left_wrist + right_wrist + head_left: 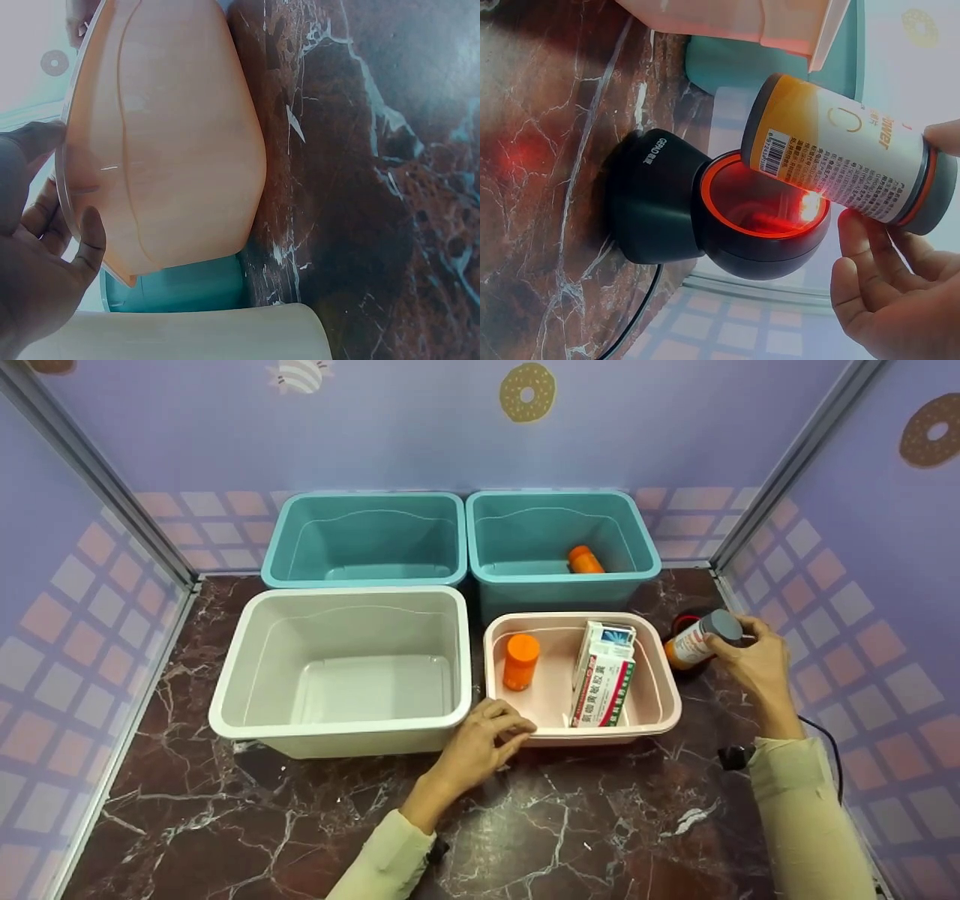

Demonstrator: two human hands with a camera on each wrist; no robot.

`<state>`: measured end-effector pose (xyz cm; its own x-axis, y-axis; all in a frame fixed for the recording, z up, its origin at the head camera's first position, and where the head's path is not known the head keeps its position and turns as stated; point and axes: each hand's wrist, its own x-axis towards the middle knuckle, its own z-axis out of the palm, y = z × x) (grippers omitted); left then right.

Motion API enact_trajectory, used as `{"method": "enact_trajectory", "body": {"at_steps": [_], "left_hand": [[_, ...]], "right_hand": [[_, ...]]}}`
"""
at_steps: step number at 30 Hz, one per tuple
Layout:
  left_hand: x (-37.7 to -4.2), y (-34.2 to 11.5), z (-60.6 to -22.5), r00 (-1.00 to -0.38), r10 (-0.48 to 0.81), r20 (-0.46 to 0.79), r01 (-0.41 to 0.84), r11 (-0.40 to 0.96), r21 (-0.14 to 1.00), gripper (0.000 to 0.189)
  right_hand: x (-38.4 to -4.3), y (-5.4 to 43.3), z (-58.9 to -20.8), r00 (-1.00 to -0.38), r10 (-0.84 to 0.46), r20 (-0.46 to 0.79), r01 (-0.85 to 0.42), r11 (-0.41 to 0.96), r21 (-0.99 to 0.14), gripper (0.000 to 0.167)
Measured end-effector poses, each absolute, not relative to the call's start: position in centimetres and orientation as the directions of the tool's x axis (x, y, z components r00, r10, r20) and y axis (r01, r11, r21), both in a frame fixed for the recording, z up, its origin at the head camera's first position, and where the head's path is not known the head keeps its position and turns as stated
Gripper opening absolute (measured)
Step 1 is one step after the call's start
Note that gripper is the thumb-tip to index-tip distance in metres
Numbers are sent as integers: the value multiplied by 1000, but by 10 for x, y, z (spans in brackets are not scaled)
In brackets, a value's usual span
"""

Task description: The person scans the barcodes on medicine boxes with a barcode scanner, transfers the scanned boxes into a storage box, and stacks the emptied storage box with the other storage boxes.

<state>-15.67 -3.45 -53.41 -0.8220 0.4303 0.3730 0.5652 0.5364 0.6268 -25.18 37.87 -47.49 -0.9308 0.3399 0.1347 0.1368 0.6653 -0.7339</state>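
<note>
Right hand pinches one grey-capped, orange-and-white cylindrical bottle (barcode: right-wrist view only); left hand, loosely curled, touches one pink plastic bin.

Booth-type scanning and sorting station, indoors; wider premises cannot be told. Landmark: pale pink rectangular plastic bin, containing white printed medicine cartons and an orange cylindrical plastic bottle. Beneath it: dark red-brown marble-patterned counter, white-veined. Right of it: black dome-headed barcode scanner, corded, window lit red; at that window, a grey-lidded white-and-orange cylindrical bottle with barcode label. Left of it: cream rectangular plastic bin. Behind and back-left of it: two teal rectangular plastic bins. Enclosing it: lavender partition panels, doughnut-and-check print, with grey metal corner posts.
</note>
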Motion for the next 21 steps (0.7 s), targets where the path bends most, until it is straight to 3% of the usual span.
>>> {"method": "enact_trajectory", "body": {"at_steps": [21], "left_hand": [[-158,-34,-535,-813,427,397,581,534,614,14]], "right_hand": [[-250,380,-475,-902,406,143,185,665,-723,59]]}}
